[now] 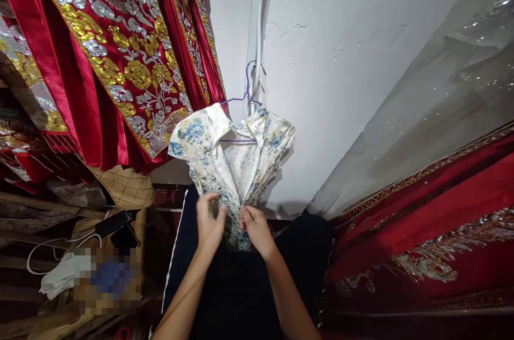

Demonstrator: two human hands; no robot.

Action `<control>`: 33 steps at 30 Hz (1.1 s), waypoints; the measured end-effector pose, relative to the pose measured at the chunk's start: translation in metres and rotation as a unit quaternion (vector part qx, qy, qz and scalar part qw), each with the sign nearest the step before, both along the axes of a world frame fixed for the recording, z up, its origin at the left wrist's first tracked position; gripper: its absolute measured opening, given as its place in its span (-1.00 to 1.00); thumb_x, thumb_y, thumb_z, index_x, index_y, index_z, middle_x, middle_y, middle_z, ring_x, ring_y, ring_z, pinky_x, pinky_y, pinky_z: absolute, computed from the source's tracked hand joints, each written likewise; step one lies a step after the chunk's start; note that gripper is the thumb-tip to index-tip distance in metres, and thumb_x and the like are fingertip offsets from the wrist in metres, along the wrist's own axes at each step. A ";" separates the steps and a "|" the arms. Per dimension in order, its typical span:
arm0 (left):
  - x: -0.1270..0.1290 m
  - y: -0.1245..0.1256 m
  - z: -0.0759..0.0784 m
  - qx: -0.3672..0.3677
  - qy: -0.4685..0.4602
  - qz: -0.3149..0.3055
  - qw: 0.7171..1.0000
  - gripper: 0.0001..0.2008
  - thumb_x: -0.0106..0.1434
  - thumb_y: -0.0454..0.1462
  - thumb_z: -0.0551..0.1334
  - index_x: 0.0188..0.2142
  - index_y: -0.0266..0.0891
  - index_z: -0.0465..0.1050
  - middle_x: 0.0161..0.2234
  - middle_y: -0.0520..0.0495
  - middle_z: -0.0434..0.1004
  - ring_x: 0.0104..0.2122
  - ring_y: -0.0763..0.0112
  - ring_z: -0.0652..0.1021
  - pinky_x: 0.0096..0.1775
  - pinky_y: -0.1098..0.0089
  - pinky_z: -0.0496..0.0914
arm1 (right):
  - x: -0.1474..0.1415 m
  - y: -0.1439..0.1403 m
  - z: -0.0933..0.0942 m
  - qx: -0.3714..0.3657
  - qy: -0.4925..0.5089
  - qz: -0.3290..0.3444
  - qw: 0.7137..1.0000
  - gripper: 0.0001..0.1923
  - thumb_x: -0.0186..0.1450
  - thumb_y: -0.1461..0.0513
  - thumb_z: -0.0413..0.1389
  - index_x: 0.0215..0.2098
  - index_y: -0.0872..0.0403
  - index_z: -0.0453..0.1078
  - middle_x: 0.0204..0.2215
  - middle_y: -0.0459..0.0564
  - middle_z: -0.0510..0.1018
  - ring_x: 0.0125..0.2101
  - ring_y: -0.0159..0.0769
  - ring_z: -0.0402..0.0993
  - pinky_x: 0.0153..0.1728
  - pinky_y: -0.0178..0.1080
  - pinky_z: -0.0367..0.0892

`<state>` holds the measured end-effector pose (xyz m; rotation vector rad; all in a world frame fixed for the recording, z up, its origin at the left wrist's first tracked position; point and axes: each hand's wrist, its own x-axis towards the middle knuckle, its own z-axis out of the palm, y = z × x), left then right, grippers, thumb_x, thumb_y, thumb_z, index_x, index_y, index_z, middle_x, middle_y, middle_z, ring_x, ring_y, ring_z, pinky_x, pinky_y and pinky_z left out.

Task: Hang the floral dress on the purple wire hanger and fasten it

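A white dress with a blue flower print (233, 160) hangs on a thin purple wire hanger (246, 95) against a white wall. Both hands meet at its lower part, just above my dark trousers (241, 286). My left hand (209, 227) grips the cloth from the left, fingers curled over it. My right hand (255, 228) pinches the fabric from the right, close beside the left hand. The dress's hem is hidden behind my hands.
Red garments with gold and silver embroidery (120, 56) hang at the left. Another red embroidered garment under clear plastic (433, 206) fills the right. At lower left lie a white cable (52, 246), a dark phone (116, 222) and a white cloth (64, 274).
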<state>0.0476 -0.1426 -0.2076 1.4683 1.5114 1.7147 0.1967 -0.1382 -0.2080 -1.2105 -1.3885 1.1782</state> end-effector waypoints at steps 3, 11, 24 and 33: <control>0.028 -0.009 -0.008 -0.020 -0.009 -0.151 0.988 -0.78 0.30 -0.22 0.20 -0.06 -0.17 0.42 -0.10 -0.12 0.47 -0.06 0.21 0.49 0.03 0.27 0.34 | -0.003 -0.005 0.010 0.004 -0.018 0.008 1.000 -0.57 0.36 -0.04 0.01 -0.54 0.04 0.30 -0.72 -0.18 0.28 -0.65 -0.36 0.22 -0.52 -0.28 0.14; 0.037 -0.006 -0.013 -0.037 -0.028 -0.167 0.985 -0.83 0.34 -0.23 0.16 -0.38 -0.23 0.32 -0.43 0.03 0.37 -0.37 0.40 0.41 -0.27 0.43 0.28 | 0.006 0.001 0.034 -0.029 0.024 0.035 0.999 -0.64 0.32 0.01 0.06 -0.46 0.09 0.44 -0.74 -0.15 0.35 -0.68 -0.40 0.19 -0.57 -0.30 0.10; 0.005 0.043 -0.009 -0.038 0.164 -0.214 0.962 -0.83 0.28 -0.26 0.18 -0.45 -0.22 0.31 -0.49 0.04 0.33 -0.43 0.39 0.39 -0.32 0.41 0.28 | -0.003 0.114 0.229 0.160 0.214 -0.062 0.962 -0.75 0.31 0.15 0.15 -0.47 0.13 0.39 -0.71 -0.17 0.39 -0.75 -0.58 0.12 -0.73 -0.47 -0.01; 0.003 0.098 0.196 0.255 0.181 -0.164 0.936 -0.69 0.44 -0.24 0.09 0.14 -0.17 0.35 -0.14 -0.12 0.55 -0.22 0.36 0.53 -0.13 0.32 0.41 | 0.001 0.094 0.216 0.230 0.111 -0.020 0.967 -0.74 0.33 0.17 0.06 -0.48 0.10 0.40 -0.72 -0.17 0.39 -0.71 -0.52 0.20 -0.64 -0.43 0.09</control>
